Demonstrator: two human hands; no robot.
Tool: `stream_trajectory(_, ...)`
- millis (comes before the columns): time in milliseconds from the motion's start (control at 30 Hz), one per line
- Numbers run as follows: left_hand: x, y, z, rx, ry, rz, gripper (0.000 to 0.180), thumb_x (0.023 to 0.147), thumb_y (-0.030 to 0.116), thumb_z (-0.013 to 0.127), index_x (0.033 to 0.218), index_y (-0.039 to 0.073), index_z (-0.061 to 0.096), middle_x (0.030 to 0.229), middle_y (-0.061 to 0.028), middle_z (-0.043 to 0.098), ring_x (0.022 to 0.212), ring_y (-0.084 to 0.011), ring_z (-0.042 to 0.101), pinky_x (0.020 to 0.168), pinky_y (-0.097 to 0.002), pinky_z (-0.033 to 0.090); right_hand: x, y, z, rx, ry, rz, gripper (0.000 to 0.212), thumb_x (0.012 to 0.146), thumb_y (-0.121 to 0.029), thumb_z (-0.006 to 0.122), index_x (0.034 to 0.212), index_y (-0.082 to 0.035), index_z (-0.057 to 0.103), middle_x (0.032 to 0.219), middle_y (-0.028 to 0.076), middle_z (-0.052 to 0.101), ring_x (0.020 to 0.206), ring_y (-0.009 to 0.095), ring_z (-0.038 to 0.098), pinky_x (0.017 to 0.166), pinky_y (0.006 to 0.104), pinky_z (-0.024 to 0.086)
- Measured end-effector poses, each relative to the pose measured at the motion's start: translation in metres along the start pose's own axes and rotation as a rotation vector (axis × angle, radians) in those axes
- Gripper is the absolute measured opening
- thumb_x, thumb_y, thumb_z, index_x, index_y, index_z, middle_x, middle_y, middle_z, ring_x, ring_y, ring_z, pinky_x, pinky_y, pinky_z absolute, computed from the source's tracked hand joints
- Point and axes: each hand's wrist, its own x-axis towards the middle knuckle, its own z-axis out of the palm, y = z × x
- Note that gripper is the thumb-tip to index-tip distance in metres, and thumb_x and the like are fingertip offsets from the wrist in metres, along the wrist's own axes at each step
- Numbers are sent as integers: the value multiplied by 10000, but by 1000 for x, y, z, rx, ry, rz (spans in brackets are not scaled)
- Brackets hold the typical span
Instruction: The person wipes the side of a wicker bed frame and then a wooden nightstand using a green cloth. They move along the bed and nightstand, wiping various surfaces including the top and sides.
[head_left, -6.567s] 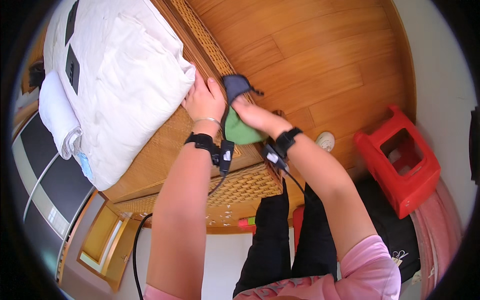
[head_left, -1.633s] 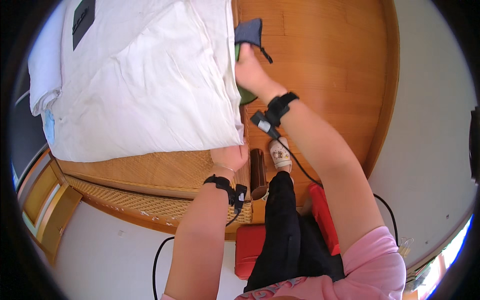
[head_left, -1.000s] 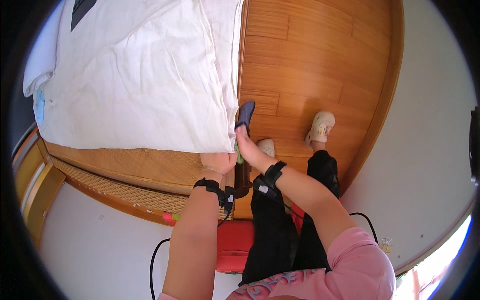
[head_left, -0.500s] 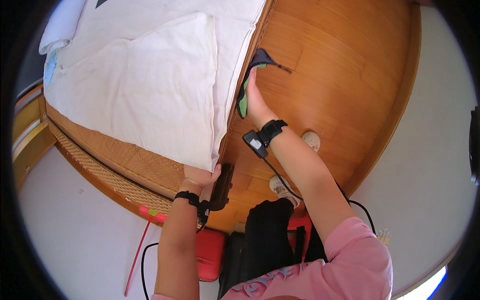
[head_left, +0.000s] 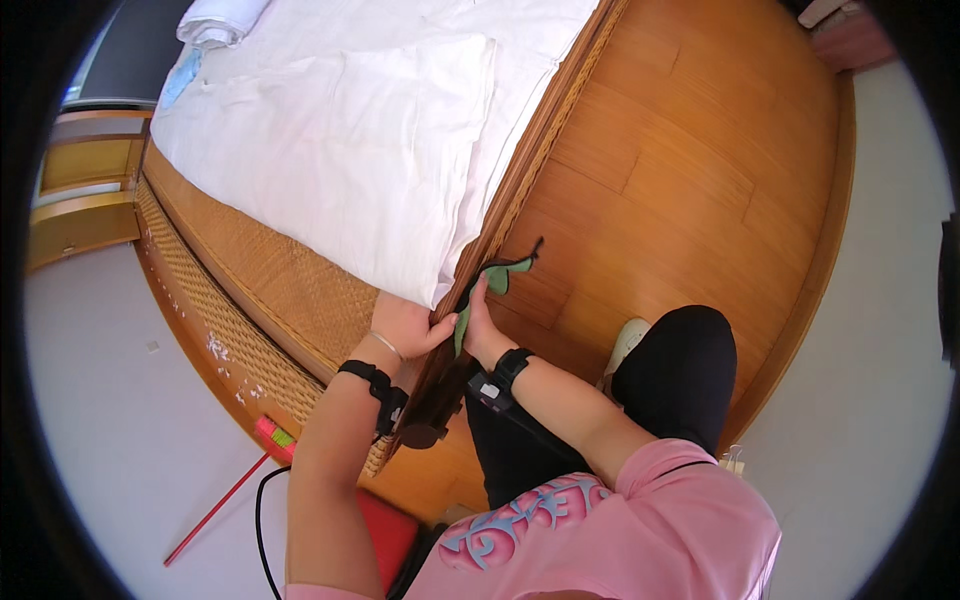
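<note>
A green and black cloth point(head_left: 508, 272) is in my right hand point(head_left: 484, 328), closed on it and pressing it against the outer side of the wooden bed rail point(head_left: 515, 205). One dark corner of the cloth sticks out over the floor. My left hand point(head_left: 402, 326) lies at the corner of the bed, its thumb stretched toward the rail and the cloth. Its fingers are partly hidden under the corner of a white sheet point(head_left: 370, 170). Below that corner shows a tan woven mat point(head_left: 275, 262). Both wrists wear black straps with small boxes.
Along the bed's foot runs a wicker-patterned edge point(head_left: 235, 325) with white flecks beside it. A red-handled brush point(head_left: 225, 505) leans at the lower left. A red case point(head_left: 385, 535) stands below my left arm. Wooden floor point(head_left: 690, 170) lies between bed and pale wall.
My right hand has slid the cloth down along the rail toward me, close to my left hand. The view has shifted, and my knee has come forward. My left hand stays by the sheet's corner.
</note>
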Motion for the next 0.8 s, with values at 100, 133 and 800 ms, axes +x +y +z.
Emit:
stream_trajectory(100,5,0,-2,-15,39,13,635,785,391,677,1281,9,575,1309,-260,547,1197,-473,497,1033,-516,384,-1,-5,6,0,56,-57,872,938,-751,296,1522,-103,293,1499,113,423,1340,299,435,1123,425,349)
stream_trajectory(133,8,2,-2,-18,34,0,634,787,383,676,1285,5,572,1307,-262,549,1199,-472,497,1033,-513,386,-1,-10,3,0,63,-78,863,942,-744,300,1526,-109,277,1501,113,416,1341,299,432,1121,427,350)
stream_trajectory(800,-10,6,-3,38,34,-57,723,838,308,620,1471,33,403,1397,-258,492,1275,-446,455,1082,-477,348,6,5,-40,-166,-177,-310,858,991,-654,345,1589,-144,2,1617,58,161,1453,236,221,1184,374,200)
